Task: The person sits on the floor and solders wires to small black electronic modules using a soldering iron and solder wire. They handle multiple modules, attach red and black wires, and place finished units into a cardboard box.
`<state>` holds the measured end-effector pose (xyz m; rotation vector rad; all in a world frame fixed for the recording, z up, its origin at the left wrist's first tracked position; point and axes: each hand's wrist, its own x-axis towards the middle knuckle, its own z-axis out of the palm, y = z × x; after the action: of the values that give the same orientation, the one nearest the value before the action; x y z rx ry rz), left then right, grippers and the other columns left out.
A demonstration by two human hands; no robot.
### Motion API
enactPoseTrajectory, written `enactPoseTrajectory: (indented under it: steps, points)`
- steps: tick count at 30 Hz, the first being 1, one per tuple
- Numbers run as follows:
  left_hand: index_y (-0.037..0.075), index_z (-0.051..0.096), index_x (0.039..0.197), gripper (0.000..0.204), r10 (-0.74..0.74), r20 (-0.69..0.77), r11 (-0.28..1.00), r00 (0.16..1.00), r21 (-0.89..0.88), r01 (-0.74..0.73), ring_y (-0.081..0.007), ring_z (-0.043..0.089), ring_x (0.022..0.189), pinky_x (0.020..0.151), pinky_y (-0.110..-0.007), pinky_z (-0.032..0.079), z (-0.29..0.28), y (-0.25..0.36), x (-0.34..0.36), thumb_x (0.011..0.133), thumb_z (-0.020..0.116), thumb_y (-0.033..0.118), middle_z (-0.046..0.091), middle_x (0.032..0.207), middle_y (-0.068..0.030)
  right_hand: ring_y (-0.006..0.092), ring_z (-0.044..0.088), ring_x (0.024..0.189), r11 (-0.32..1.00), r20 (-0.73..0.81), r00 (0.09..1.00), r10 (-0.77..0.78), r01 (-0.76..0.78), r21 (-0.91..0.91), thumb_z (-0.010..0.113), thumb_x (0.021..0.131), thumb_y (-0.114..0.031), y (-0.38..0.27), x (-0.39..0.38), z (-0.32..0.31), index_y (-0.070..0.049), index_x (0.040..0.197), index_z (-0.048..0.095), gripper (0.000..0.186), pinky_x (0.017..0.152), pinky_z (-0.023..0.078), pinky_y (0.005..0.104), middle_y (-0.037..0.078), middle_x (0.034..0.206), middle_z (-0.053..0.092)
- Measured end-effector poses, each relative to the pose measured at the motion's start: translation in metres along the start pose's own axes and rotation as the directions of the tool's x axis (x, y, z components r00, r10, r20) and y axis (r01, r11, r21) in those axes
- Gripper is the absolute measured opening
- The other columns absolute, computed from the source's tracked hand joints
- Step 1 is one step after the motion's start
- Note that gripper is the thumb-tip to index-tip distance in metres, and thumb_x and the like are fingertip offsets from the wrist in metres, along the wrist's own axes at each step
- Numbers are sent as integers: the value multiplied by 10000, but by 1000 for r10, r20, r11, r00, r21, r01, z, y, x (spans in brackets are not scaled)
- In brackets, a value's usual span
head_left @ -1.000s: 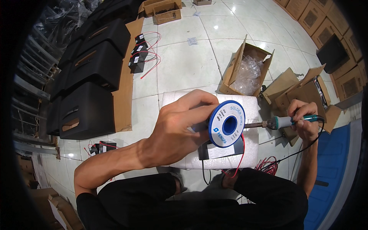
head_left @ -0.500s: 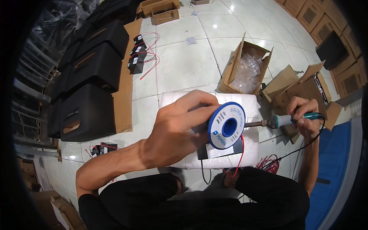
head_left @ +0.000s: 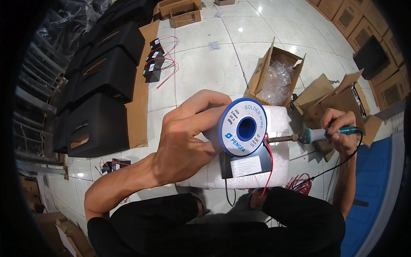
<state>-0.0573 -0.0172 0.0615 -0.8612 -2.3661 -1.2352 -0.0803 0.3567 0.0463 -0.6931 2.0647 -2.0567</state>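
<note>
Toward right edge of foam block (head_left: 280,165), left hand (head_left: 182,141), pinching solder spool (head_left: 233,128), had shifted, baring red wire (head_left: 271,163) top beside soldering iron (head_left: 316,135), pinched by right hand (head_left: 345,144).

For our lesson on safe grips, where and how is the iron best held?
The iron is likely best held by its handle, from the right, where the right hand grips it: the metal shaft points left toward the spool, leaving the thicker handle on the right.
</note>
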Motion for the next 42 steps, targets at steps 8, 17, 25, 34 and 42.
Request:
enactPoseTrajectory:
  steps: [8,17,25,34,42]
  points:
    - [-42,727,1049,360,20,20,999,1000,-30,-19,-245,701,888,730,-321,584,-2,0,-1,699,810,-37,682,1058,-151,189,593,713,998,62,998,-16,19,-54,806,651,-170,-1,0,-6,-22,770,769,194,603,444,286,150,822,635]
    - [-60,744,971,363,0,5,1000,1000,-9,0,-202,691,920,782,-293,566,0,0,-1,669,901,65,697,1038,-141,199,597,770,997,154,987,-55,62,-39,812,596,-116,-5,4,-9,-55,766,798,181,647,418,278,143,846,628]
    - [-59,746,978,371,4,3,1000,1000,-23,-4,-204,691,926,786,-295,568,-1,1,0,669,904,73,697,1042,-142,207,596,806,998,184,982,-47,52,-22,821,576,-94,-6,4,-11,-72,765,809,191,655,410,276,149,864,625]
    - [-55,748,978,370,9,5,1000,1000,-10,-9,-200,693,920,781,-292,572,0,0,-1,671,905,80,699,1037,-140,207,578,800,999,190,981,-45,46,-3,819,562,-118,-2,4,-13,-89,767,814,207,656,379,274,156,880,624]
    - [-47,751,979,376,-3,13,1000,1000,-13,3,-202,691,928,786,-296,574,-2,0,-2,664,910,81,698,1045,-141,205,565,800,998,192,980,-58,58,6,807,555,-95,-4,5,-10,-87,764,812,209,667,375,271,156,883,610]
